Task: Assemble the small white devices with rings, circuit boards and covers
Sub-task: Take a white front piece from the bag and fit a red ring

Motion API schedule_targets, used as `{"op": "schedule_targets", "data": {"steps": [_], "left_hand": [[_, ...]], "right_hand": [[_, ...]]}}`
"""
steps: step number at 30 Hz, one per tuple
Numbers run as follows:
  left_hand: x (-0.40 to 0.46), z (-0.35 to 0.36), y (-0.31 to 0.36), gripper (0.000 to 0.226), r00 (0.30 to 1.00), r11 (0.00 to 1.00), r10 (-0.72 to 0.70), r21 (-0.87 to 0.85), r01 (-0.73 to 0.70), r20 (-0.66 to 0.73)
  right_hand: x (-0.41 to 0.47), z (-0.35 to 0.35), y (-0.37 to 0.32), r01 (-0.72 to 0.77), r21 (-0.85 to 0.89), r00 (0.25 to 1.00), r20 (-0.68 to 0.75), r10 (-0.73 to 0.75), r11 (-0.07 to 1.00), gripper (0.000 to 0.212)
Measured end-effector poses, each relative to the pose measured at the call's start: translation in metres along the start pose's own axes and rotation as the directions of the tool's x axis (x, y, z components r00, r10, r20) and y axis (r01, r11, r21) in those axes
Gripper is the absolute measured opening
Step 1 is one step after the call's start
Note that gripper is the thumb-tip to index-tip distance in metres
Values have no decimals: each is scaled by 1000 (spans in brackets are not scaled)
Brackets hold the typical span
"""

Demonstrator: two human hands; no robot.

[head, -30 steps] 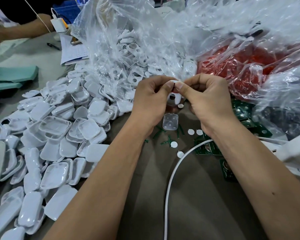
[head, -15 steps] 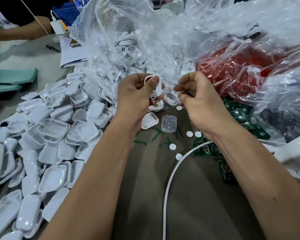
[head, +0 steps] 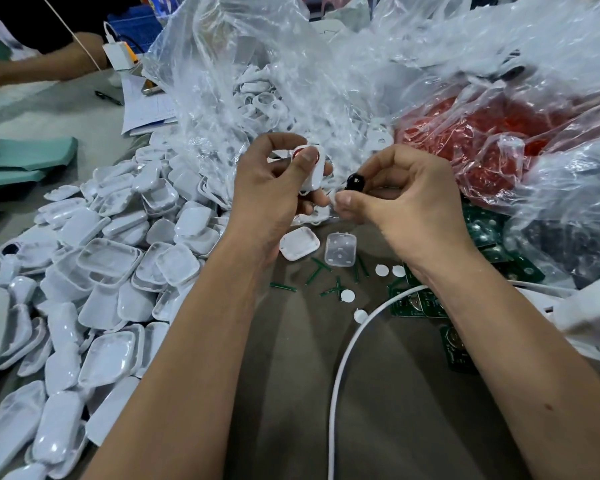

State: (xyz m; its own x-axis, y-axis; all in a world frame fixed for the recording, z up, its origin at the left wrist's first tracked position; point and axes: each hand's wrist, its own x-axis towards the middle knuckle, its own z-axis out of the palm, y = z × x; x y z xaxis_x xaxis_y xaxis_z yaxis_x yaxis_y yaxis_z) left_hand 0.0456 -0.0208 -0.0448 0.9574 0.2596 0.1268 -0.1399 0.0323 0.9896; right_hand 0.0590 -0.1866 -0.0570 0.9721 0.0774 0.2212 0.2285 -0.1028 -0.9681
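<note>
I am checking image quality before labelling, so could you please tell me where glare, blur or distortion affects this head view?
Head view: glare streaks the clear plastic bags and glints on the white covers; wide-angle distortion stretches the forearms at the bottom edge; both hands, left hand and right hand, are reasonably sharp.

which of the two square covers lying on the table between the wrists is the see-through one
The clear square plastic cover, the one nearer the right hand. The opaque white square cover beside it lies nearer the left hand.
</note>
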Motion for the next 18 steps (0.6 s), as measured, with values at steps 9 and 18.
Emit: {"op": "schedule_targets", "data": {"steps": [9, 18], "left_hand": [[0, -9, 1, 33, 977, 993, 29, 106, -53, 212], [-2, -10, 5, 22, 951, 998, 14, 59, -34, 308]], "right_hand": [[6, -1, 2, -196, 248, 980, 66, 185, 949, 22], [6, -7, -2, -315, 368, 949, 112, 294, 875, 14]]}}
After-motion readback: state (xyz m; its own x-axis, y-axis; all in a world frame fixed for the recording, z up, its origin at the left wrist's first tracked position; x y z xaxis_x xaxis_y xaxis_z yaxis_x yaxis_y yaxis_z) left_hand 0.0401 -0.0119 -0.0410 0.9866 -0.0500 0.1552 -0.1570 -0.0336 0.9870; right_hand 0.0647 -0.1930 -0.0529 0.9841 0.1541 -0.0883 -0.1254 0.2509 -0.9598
